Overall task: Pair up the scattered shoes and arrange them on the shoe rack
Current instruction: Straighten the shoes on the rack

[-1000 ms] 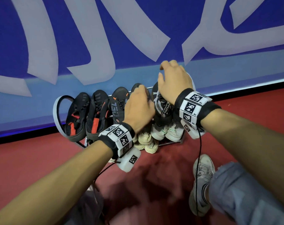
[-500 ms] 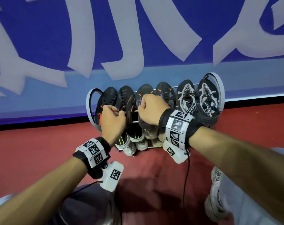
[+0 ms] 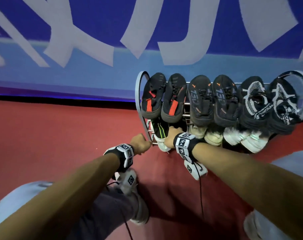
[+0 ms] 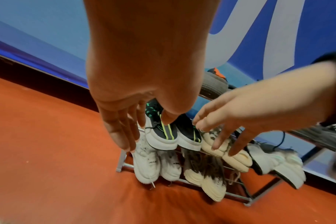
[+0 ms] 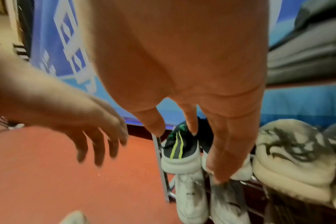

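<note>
The metal shoe rack (image 3: pixel 138 94) stands against the wall. Its top tier holds three black pairs: red-accented (image 3: pixel 162 99), orange-accented (image 3: pixel 214 101) and black-and-white knit (image 3: pixel 268 104). On the middle tier sit a black-and-white pair with neon green stripes (image 4: pixel 163 136), a beige pair (image 4: pixel 226 153) and a white pair (image 3: pixel 242 139). The bottom tier carries a white pair (image 4: pixel 155 162) and a cream pair (image 4: pixel 205 175). My left hand (image 3: pixel 141 144) hovers at the rack's left end with straight fingers (image 4: pixel 123 136) and holds nothing. My right hand (image 3: pixel 170 136) reaches over the green-striped pair, fingers (image 5: pixel 220 159) extended, holding nothing.
A blue banner wall (image 3: pixel 95 75) runs right behind the rack. Red floor (image 3: pixel 60 135) spreads to the left and in front. My own white shoes (image 3: pixel 138 205) and knees are below the arms, with a thin cable (image 3: pixel 201 187) hanging from the right wrist.
Both hands dropped from the black shoes on the top tier to the middle tier at the rack's left end. Their fingers have uncurled. My head turned left, so the rack sits further right.
</note>
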The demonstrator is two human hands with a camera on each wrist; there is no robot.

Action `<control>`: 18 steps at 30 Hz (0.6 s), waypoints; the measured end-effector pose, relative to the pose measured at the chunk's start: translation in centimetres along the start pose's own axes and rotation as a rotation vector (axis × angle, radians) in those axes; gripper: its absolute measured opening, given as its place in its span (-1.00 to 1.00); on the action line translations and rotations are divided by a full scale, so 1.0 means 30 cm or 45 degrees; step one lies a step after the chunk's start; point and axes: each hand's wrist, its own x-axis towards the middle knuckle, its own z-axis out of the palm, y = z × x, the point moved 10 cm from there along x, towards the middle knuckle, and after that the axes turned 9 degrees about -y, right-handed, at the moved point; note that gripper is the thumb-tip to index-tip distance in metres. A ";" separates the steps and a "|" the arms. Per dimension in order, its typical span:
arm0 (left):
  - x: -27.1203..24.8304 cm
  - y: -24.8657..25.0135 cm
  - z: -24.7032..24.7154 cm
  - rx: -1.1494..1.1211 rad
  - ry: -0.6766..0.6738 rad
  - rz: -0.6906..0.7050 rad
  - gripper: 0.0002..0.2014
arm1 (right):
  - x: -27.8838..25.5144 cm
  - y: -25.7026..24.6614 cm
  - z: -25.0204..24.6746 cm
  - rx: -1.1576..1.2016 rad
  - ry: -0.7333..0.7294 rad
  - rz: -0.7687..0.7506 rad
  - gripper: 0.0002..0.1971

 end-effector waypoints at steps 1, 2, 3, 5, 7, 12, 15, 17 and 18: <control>0.014 -0.007 -0.012 0.003 -0.007 -0.005 -0.64 | 0.029 0.022 0.016 0.013 0.064 0.081 -0.41; 0.030 -0.013 -0.025 -0.007 -0.008 -0.010 -0.64 | 0.049 0.040 0.031 0.031 0.114 0.145 -0.32; 0.046 -0.013 -0.038 -0.035 -0.006 -0.009 -0.63 | 0.072 0.053 0.044 0.047 0.137 0.190 -0.24; 0.083 -0.015 -0.046 -0.161 -0.029 -0.015 -0.61 | 0.111 0.061 0.061 0.055 0.152 0.223 -0.17; 0.120 -0.013 -0.041 -0.332 -0.059 -0.042 -0.62 | 0.146 0.073 0.052 0.077 0.183 0.260 -0.14; 0.187 0.001 -0.002 -0.584 -0.074 -0.094 -0.69 | 0.215 0.080 0.055 0.114 0.071 0.291 -0.41; 0.208 0.020 0.058 -0.747 -0.108 -0.154 -0.73 | 0.227 0.084 0.062 0.184 0.012 0.331 -0.34; 0.209 0.031 0.090 -0.754 -0.147 -0.178 -0.77 | 0.242 0.098 0.056 0.281 0.019 0.345 -0.35; 0.220 0.032 0.100 -0.745 -0.156 -0.173 -0.72 | 0.272 0.103 0.064 0.368 -0.008 0.316 -0.39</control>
